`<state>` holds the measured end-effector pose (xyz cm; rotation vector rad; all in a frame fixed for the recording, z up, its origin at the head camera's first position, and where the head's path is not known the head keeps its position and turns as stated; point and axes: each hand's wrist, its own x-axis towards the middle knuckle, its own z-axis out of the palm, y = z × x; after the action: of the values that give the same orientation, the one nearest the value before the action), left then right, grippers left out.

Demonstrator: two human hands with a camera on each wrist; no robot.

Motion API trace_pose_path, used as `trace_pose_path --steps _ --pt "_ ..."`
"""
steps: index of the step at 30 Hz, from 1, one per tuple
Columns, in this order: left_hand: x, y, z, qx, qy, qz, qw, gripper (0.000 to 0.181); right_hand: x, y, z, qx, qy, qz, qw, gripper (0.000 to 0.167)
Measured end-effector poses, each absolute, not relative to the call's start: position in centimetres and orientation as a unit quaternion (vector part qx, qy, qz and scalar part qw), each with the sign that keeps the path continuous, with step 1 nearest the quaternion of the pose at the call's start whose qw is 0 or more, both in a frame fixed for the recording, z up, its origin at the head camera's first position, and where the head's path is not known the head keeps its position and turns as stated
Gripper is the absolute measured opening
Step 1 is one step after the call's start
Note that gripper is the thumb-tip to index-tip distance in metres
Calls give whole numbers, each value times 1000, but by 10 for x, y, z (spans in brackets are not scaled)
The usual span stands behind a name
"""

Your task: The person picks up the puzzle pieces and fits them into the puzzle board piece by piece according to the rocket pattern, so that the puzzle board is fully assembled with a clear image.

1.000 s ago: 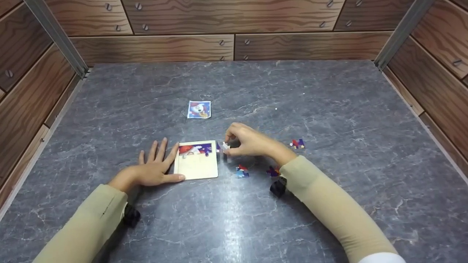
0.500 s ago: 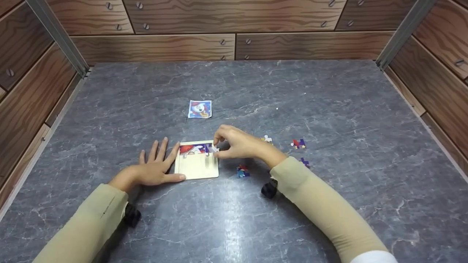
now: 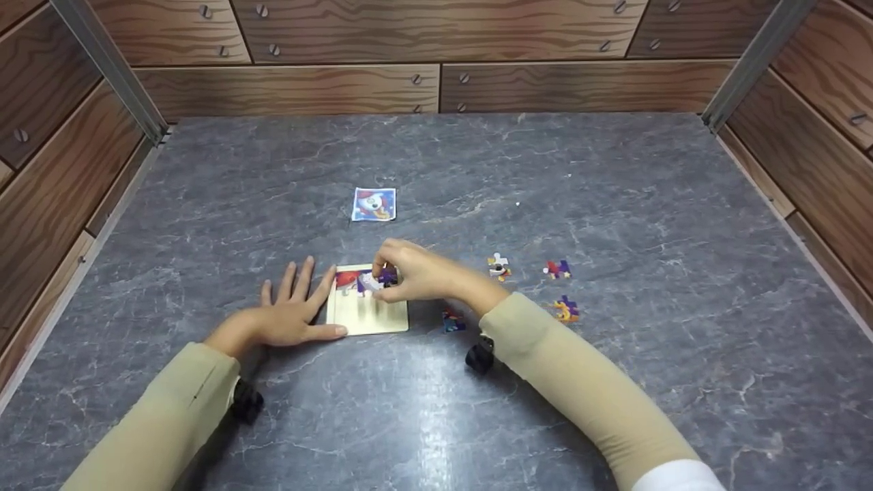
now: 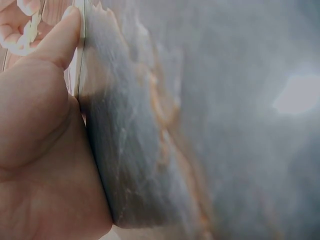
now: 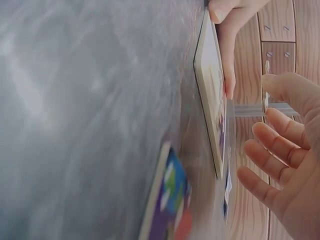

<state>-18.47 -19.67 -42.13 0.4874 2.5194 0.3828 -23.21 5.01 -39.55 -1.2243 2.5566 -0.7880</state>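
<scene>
Head view: my left hand (image 3: 290,322) rests on the grey marbled tabletop (image 3: 436,409) with fingers spread, thumb and index finger touching the left side of the pale puzzle board (image 3: 372,318). My right hand (image 3: 426,273) is over the board, a puzzle piece (image 3: 372,282) pinched between thumb and index finger. Printed red, white and purple sections line the board's far part. Four loose pieces lie to its right: a blue-and-red piece (image 3: 453,320) near the board and, farther off, a white-and-yellow piece (image 3: 498,266), a red-and-purple piece (image 3: 558,269) and an orange-and-purple piece (image 3: 566,309). Beyond the board lies a picture card (image 3: 374,204).

Right wrist view: the pinched piece appears edge-on and raised clear of the board, a gap the head view does not reveal. My three remaining fingers are apart from it, loosely bent.

Left wrist view: my left thumb (image 4: 57,42) lies at the board's edge, seen from low down; the right fingertips and the piece fill only the upper corner, and the loose pieces fall outside this view.
</scene>
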Motion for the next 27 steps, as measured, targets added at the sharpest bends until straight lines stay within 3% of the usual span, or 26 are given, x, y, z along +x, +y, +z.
trace_pose_path --steps 27 --pt "-184 -198 -422 191 936 140 261 102 -230 16 -405 -413 883 -191 117 24"
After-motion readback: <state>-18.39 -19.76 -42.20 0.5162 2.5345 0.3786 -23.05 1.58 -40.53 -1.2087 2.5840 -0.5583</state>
